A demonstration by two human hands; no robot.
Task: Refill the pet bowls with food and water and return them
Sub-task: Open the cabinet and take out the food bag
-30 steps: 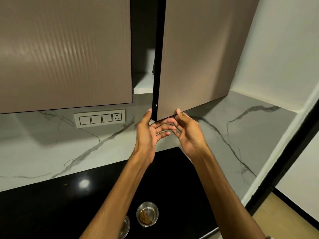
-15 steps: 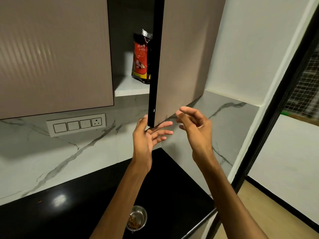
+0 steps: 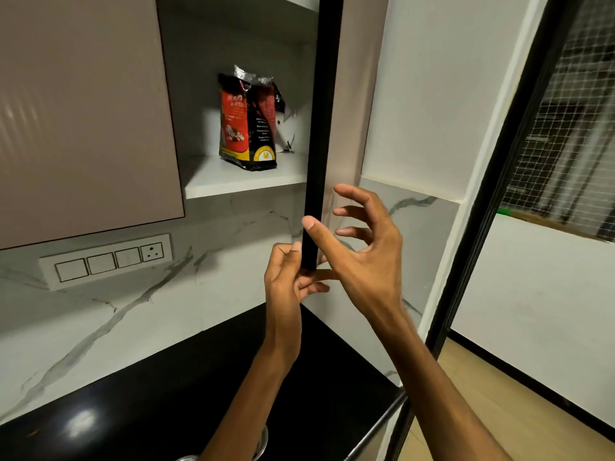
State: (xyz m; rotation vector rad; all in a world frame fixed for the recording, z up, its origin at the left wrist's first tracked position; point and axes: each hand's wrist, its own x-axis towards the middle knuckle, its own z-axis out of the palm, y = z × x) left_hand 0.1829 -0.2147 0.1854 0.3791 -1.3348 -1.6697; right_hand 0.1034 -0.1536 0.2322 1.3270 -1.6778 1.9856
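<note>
Wider-swung cabinet door (image 3: 324,128), black countertop (image 3: 199,387)

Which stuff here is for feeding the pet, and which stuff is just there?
For the job:
food bag on the cupboard shelf
cupboard door, open, left hand at its bottom corner
right hand, fingers spread
metal bowl, only its edge showing

Just there:
switch panel
black counter
mesh window

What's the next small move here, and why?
Probably reach the right hand into the cabinet for the food bag. The cabinet door stands edge-on, wide open; the bag sits upright on the shelf, unobstructed. The left hand is at the door's bottom corner; the right is open and holds nothing.
</note>
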